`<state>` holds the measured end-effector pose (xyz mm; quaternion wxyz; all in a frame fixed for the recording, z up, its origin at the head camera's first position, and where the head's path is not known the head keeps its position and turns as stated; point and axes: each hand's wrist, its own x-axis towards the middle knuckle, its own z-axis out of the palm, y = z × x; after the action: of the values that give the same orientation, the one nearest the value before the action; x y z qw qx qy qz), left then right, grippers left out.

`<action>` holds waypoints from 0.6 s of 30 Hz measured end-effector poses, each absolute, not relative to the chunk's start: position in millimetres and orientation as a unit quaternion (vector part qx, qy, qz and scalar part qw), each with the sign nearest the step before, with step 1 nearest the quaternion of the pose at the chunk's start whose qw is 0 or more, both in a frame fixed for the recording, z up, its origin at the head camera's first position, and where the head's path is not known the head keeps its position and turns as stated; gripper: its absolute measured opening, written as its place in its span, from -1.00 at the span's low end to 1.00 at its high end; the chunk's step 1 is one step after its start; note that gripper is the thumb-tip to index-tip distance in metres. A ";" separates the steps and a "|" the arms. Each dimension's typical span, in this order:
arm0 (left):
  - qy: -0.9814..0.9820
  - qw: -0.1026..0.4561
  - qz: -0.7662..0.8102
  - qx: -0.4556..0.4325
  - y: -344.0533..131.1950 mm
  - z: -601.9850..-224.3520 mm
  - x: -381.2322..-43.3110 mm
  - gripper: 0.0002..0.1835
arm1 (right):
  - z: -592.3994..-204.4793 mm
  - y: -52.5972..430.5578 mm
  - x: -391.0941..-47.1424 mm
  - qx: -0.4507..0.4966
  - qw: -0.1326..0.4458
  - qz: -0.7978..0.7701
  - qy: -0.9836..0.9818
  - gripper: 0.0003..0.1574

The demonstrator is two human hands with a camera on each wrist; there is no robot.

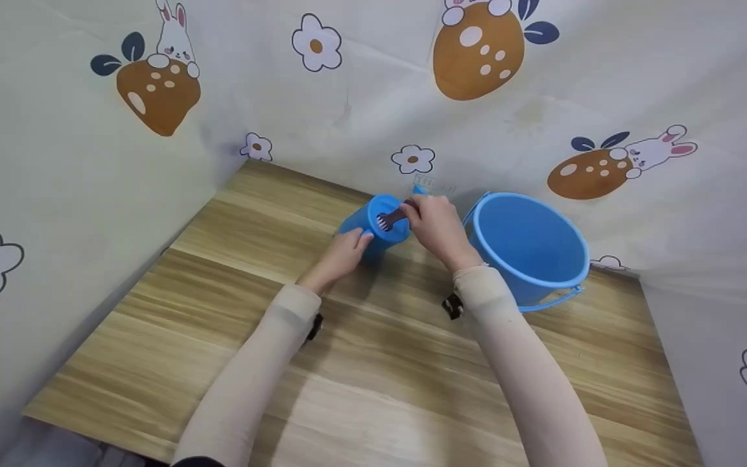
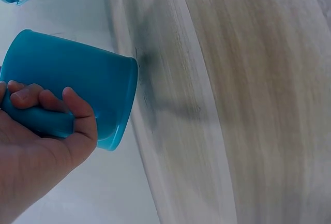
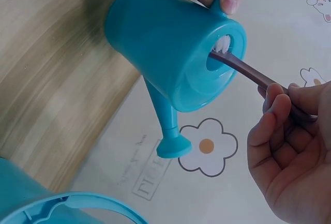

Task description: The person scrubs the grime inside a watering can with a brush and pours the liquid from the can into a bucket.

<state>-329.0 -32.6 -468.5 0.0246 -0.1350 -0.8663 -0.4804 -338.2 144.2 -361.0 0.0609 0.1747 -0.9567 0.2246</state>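
A blue watering can [image 3: 155, 38] is tilted, its round top opening turned toward my right hand. My left hand [image 1: 341, 254] grips it by the side handle [image 2: 44, 120], fingers wrapped round. In my right hand [image 3: 292, 154] is a brush [image 3: 248, 71] with a slim dark brown handle, pinched between thumb and fingers. Its white bristles sit at the opening, partly inside. The spout [image 3: 164, 113], with a flared rose at its end, points away from the left hand. The can's inside is mostly hidden.
A large blue bucket [image 1: 529, 227] with a lowered handle stands right of my right hand, close by the forearm. Both rest over a wood-grain table [image 1: 360, 363]. Pale cloth walls [image 1: 360, 110] printed with flowers and rabbits enclose its back and sides.
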 end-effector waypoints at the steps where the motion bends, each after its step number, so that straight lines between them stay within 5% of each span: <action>1: -0.868 0.033 -0.476 -0.139 -32.5 -469.1 -329.2 -0.67 | -361.1 144.8 -338.2 0.177 0.064 0.222 -0.957 -0.65; 18: -0.871 0.026 -0.471 -0.137 -31.4 -470.8 -331.1 -0.68 | -360.4 145.9 -338.5 0.178 0.058 0.220 -0.957 -0.66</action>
<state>-331.1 -31.4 -470.8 0.0257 -0.1374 -0.8708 -0.4713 -338.5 145.9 -360.4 0.0576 0.1776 -0.9575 0.2199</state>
